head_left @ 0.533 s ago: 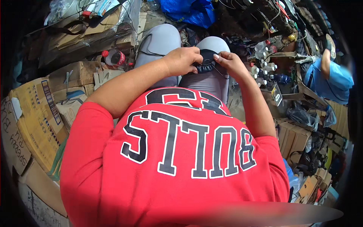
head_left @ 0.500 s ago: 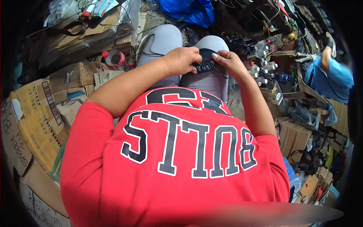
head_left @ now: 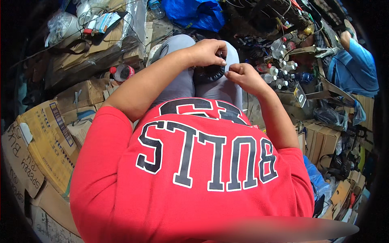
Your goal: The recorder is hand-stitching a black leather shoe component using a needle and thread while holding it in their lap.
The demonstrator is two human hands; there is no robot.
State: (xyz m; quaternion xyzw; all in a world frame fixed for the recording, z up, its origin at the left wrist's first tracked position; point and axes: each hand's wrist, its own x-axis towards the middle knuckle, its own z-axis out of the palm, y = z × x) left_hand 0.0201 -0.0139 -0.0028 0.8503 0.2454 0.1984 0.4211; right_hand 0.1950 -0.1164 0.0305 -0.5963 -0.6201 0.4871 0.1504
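Observation:
On my lap between the thighs lies a dark, rounded piece [head_left: 211, 73] with a ridged, gathered-looking edge. Its exact kind does not show. My left hand [head_left: 208, 52] is over its far side, with thumb and fingers bent together in a pinch and hiding part of it. Just right of the ridged edge, my right hand [head_left: 245, 77] hovers with its thumb against its curled fingers. What either pinch holds, if anything, is too small to make out.
Cardboard boxes [head_left: 44, 141] fill the left side, with a red-capped bottle [head_left: 122, 73] near my left knee. Several capped bottles [head_left: 279, 73] stand at the right. A blue plastic bag [head_left: 194, 14] lies ahead. Another person in a blue shirt [head_left: 352, 69] sits far right.
My right hand has come off the dark piece and moved nearer to me, its fingers curling in. My left hand has shifted slightly farther away and over the piece, covering more of it.

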